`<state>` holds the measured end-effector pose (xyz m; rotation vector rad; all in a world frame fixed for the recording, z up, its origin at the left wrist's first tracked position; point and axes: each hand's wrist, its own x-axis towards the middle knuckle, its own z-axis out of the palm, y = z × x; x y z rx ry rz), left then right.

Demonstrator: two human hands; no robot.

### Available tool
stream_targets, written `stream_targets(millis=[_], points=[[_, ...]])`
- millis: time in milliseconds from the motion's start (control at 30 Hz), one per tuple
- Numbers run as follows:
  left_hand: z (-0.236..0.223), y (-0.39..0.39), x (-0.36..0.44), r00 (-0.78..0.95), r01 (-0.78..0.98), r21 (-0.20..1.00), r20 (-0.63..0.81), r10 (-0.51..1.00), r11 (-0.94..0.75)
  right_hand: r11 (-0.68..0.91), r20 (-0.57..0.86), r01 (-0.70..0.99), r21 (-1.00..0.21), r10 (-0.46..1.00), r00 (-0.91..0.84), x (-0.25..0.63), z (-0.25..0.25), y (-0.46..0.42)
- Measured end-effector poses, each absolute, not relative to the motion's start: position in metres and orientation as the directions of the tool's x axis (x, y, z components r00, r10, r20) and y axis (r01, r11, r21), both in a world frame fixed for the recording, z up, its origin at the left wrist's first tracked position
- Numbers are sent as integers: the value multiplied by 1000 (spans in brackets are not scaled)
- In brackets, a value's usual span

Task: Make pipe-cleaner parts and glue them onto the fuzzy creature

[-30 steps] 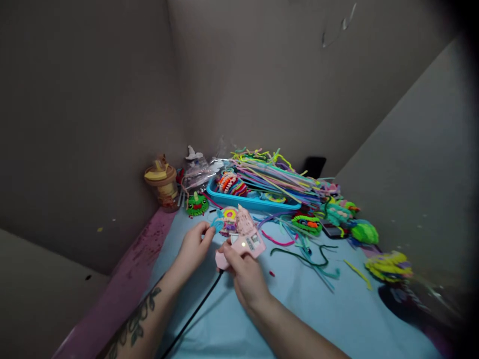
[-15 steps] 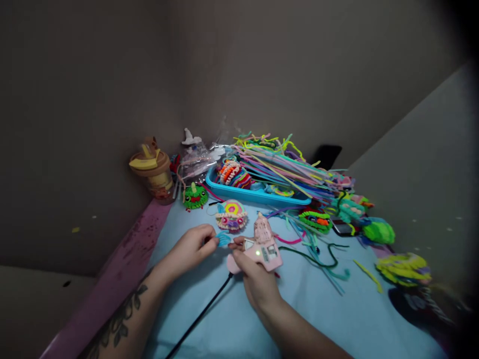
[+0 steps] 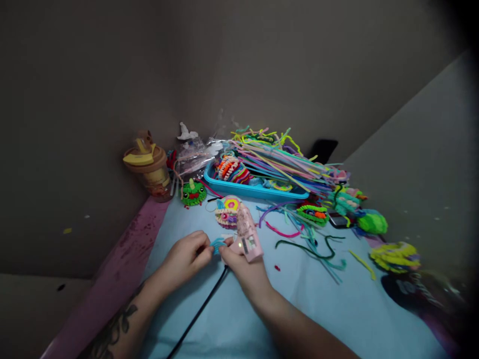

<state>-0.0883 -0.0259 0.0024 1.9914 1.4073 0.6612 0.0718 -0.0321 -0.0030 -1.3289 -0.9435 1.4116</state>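
Note:
My left hand [image 3: 190, 254] pinches a small blue pipe cleaner piece [image 3: 217, 244] between thumb and fingers. Closed around a pink glue gun [image 3: 249, 239], my right hand [image 3: 243, 269] also has its fingertips against the blue piece. The gun's nozzle points up and away from me, and its black cord [image 3: 202, 309] runs down toward the front. Just behind the gun lies a round cream-and-pink pipe cleaner figure [image 3: 224, 218], partly hidden by it.
A blue tray [image 3: 258, 191] holds colourful pipe cleaners [image 3: 277, 159]. To its left are a green figure [image 3: 192, 193] and a lidded cup [image 3: 149, 172]. On the right lie another green figure [image 3: 312, 213], loose stems and a yellow bundle [image 3: 394, 257].
My right hand has brought the glue gun leftward and turned it more upright, so it now overlaps the cream-and-pink figure. Both hands are closer together at the blue piece. The view has shifted slightly.

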Motion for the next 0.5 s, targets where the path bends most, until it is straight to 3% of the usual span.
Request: stream_targets(millis=[267, 500], points=[[4, -32, -94, 257, 692, 682, 73, 964, -236, -206, -209, -43, -978, 975, 80, 56, -3, -29], [3, -34, -92, 212, 653, 729, 85, 974, -206, -211, -215, -49, -976, 968, 132, 52, -3, -27]])
